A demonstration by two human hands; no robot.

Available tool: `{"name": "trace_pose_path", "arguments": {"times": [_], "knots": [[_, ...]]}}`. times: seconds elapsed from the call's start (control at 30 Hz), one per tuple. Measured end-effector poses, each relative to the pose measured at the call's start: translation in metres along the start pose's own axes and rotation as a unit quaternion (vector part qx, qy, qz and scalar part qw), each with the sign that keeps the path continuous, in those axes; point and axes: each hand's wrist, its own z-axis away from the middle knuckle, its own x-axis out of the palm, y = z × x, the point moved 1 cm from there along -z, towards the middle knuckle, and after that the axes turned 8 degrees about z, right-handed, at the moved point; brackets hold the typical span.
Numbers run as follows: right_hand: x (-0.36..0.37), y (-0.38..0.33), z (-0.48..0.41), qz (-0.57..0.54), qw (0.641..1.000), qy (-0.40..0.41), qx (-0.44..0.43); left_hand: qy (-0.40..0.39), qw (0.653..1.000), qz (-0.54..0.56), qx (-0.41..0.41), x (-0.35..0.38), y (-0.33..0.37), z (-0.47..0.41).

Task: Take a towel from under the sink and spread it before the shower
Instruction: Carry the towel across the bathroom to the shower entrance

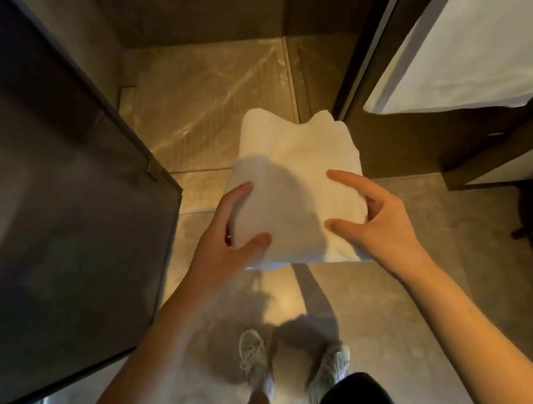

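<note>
A folded white towel (292,179) is held up in front of me, above the floor at the shower's entrance. My left hand (229,238) grips its near left edge, thumb on top. On the near right edge my right hand (372,217) holds it with thumb and forefinger spread over the cloth. The shower floor (208,102) of glossy brown tile lies just beyond the towel, past a low threshold line.
A dark glass shower door (60,190) stands open on the left, its edge close to my left hand. A dark door frame (372,36) rises on the right, with a dark cabinet (499,144) beside it. My two shoes (295,363) stand on grey floor below.
</note>
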Motion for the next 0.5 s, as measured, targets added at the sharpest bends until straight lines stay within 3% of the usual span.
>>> {"name": "trace_pose_path", "arguments": {"times": [0.5], "knots": [[0.136, 0.372, -0.137, 0.044, 0.999, -0.018, 0.006, 0.007, 0.998, 0.040, -0.043, 0.029, -0.402, -0.159]]}}
